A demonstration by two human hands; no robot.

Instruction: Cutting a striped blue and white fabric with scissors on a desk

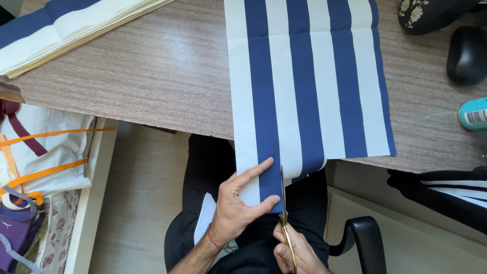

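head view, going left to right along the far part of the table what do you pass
folded striped cloth stack → bare table → blue and white striped sheet → black mouse → teal can

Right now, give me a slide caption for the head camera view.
Left hand steadies blue-and-white striped paper while right hand cuts it with gold scissors.
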